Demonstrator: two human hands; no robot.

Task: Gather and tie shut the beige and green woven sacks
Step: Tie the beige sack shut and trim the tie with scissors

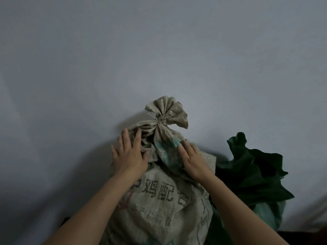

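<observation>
The beige woven sack [159, 200] stands upright against the wall, printed with dark characters. Its neck is bunched and bound by a thin tie [160, 119], with the gathered top fanned out above. My left hand [129, 152] lies flat on the sack's left shoulder, fingers spread. My right hand [192, 160] rests flat on the right shoulder just below the neck, fingers apart. The green woven sack [254, 175] stands to the right, its mouth loose and crumpled open.
A plain pale wall [123, 59] fills the view behind both sacks. A strip of dark floor [300, 236] shows at the bottom right.
</observation>
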